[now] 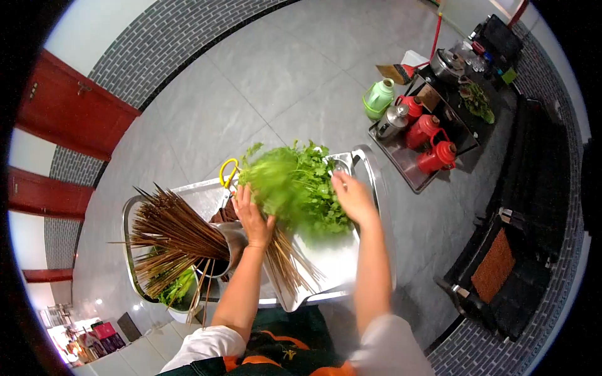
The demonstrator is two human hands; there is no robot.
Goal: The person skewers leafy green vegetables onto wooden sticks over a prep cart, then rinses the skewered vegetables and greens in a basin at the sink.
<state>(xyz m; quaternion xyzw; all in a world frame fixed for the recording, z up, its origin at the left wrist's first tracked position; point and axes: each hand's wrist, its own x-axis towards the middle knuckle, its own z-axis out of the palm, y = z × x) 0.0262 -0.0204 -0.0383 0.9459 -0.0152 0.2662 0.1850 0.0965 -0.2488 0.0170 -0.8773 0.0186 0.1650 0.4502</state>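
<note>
A leafy heap of cilantro (310, 188) covers the upper part of a metal tray (332, 269), its left portion smeared by motion. At the heap's lower left, my left hand (252, 220) is open, fingers stretched upward against the leaves and thumb apart. My right hand (352, 197) is closed in a pinch at the heap's right edge; what lies between its fingertips is too small to make out. Thin wooden skewers (288, 266) lie on the tray below the cilantro. Left of my left forearm, a metal container (233, 241) leans, packed with many brown skewers (175, 229).
Yellow-handled scissors (228, 173) lie at the tray's far edge. A bowl of greens (179, 291) sits at lower left. Thermos flasks, including a green one (379, 98) and a red one (437, 156), stand by a low black table (461, 135). A black sofa (527, 188) lines the right.
</note>
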